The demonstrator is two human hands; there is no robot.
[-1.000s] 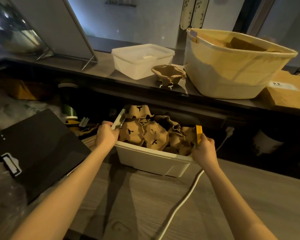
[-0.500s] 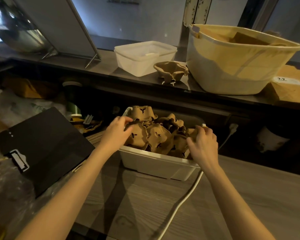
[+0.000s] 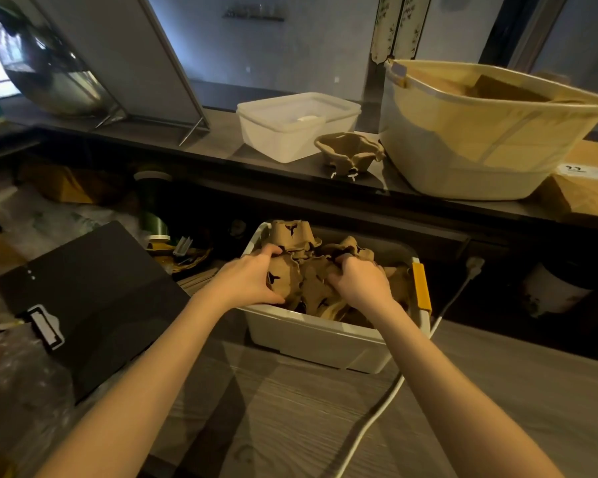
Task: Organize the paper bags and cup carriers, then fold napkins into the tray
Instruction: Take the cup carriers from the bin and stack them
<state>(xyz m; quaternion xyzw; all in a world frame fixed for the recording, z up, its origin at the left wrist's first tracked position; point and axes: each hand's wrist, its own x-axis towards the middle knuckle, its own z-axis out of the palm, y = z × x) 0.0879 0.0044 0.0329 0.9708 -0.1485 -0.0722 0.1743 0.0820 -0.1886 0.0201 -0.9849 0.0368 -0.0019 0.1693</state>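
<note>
Black clipboard (image 3: 83, 298) at left, white cable (image 3: 377, 419) trailing over the wooden counter (image 3: 480, 408) — lidded plastic container (image 3: 296, 124) on the shelf

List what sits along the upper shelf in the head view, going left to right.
Slanted board on a wire stand → clear lidded tub → lone cup carrier → big cream basket → brown paper bag.

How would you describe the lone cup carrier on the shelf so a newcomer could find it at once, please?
Look at the dark shelf along the back wall, where a big cream tub stands on the right and a clear lidded box sits left of it. The brown pulp cup carrier stands between them, alone, unlike the heap in the white bin below.
</note>
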